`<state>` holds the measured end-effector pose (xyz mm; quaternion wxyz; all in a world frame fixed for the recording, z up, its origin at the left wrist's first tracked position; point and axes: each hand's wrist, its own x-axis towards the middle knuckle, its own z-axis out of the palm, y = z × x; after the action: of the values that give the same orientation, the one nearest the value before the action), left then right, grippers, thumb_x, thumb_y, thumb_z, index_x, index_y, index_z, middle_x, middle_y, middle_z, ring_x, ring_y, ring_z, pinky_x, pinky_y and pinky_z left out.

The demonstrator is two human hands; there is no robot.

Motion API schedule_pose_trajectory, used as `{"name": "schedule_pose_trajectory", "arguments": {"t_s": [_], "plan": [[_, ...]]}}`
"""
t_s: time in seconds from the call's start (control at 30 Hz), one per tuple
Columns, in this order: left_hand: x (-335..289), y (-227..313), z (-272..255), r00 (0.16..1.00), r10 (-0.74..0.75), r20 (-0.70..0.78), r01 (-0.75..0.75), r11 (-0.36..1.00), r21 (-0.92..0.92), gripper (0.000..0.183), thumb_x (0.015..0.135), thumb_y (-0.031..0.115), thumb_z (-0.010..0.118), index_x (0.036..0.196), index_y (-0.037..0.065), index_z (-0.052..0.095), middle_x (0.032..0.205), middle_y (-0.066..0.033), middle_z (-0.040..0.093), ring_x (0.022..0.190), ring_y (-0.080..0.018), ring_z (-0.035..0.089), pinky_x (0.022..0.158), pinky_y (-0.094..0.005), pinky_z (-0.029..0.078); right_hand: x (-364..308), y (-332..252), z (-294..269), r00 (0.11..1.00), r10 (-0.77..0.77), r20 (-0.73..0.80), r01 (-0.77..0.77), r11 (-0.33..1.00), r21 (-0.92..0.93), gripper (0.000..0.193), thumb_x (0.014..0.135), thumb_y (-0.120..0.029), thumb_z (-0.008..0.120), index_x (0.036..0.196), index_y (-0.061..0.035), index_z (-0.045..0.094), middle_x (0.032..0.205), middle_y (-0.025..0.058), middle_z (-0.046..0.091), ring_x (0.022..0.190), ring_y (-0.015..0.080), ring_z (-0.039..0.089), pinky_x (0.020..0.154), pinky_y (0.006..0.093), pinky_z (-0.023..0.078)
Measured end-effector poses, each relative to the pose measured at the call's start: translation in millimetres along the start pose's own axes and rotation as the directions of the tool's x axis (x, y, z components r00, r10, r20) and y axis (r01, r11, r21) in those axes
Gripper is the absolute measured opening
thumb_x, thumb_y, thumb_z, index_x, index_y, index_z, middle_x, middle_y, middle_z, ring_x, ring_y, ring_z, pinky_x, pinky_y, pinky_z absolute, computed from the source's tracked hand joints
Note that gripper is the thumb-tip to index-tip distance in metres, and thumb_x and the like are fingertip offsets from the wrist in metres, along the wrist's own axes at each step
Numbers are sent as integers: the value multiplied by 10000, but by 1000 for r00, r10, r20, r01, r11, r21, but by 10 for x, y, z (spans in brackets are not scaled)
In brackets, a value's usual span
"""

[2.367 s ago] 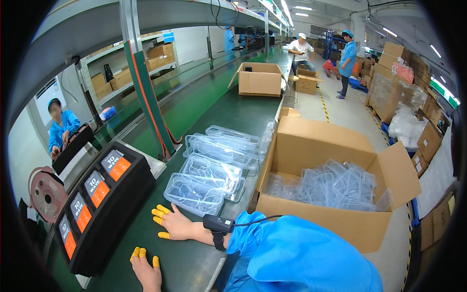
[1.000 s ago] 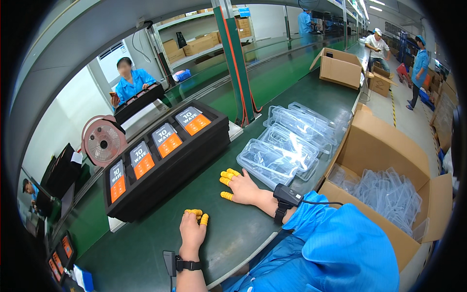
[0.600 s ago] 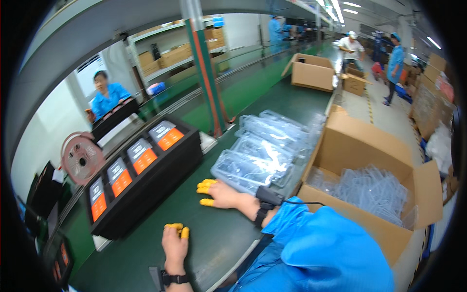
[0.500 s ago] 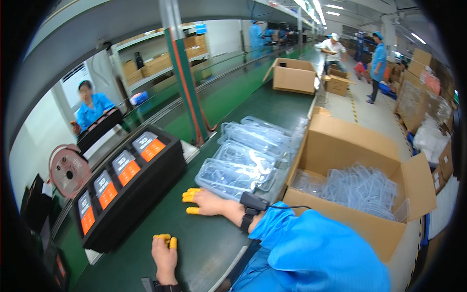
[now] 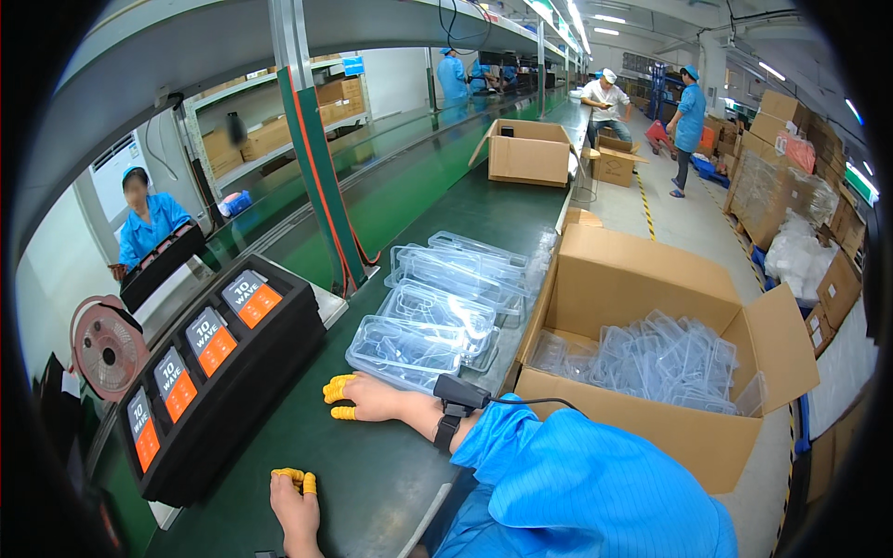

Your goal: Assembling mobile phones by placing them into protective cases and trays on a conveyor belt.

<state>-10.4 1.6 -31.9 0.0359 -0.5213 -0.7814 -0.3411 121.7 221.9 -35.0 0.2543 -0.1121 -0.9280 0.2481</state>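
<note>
My right hand (image 5: 374, 400) rests low over the green work surface, just in front of stacked clear plastic trays (image 5: 405, 346). Its yellow-covered fingers and thumb are apart, with nothing between them. Nearer the lower edge, my left hand (image 5: 296, 511) lies over the same surface, also in yellow finger covers. Its fingers point forward, the thumb slightly apart, and it holds nothing visible. Left of both hands stands a long black holder (image 5: 233, 391) with a row of grey-and-orange boxes (image 5: 208, 339) in it. Neither hand touches the trays or the holder.
A large open carton (image 5: 642, 437) of loose clear plastic pieces (image 5: 665, 358) stands close on my right. Another open carton (image 5: 530, 166) sits farther along the bench (image 5: 446, 205). A green post (image 5: 318, 186) rises beyond the holder. A seated co-worker (image 5: 153, 223) is across the line, near a fan (image 5: 110, 344).
The whole view has shifted, so the scene sits farther left. Both hands keep nearly the same places by the trays and the holder. Nothing was taken hold of.
</note>
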Motion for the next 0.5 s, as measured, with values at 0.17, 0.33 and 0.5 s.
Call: {"name": "schedule_pose_trajectory", "arguments": {"t_s": [0.17, 0.33, 0.5], "plan": [[13, 48, -31, 1000, 0, 7, 0, 1000, -9, 118, 687, -17, 577, 740, -33, 473, 766, -131, 473, 672, -291, 497, 603, -349, 409, -9, 33, 59, 1000, -9, -24, 8, 999, -38, 345, 788, -309, 540, 1017, -55, 586, 1094, 115, 542, 1038, 269, 469, 908, 361, 322], [-1, -8, -18, 998, 54, -13, -54, 998, 12, 126, 683, -9, 587, 744, -28, 478, 766, -134, 473, 673, -294, 494, 604, -351, 407, -4, -77, -63, 993, 54, 105, -53, 999, -14, 355, 812, -299, 523, 1063, -51, 560, 1189, 116, 482, 1134, 263, 402, 957, 367, 281], [30, 119, -52, 999, -28, 16, 28, 1000, -8, 128, 684, 22, 602, 741, -20, 496, 764, -132, 486, 695, -298, 495, 621, -364, 406, -13, -45, -62, 994, 44, 99, -41, 999, -26, 349, 811, -293, 524, 1059, -51, 563, 1188, 117, 484, 1142, 261, 396, 958, 367, 280]]}}
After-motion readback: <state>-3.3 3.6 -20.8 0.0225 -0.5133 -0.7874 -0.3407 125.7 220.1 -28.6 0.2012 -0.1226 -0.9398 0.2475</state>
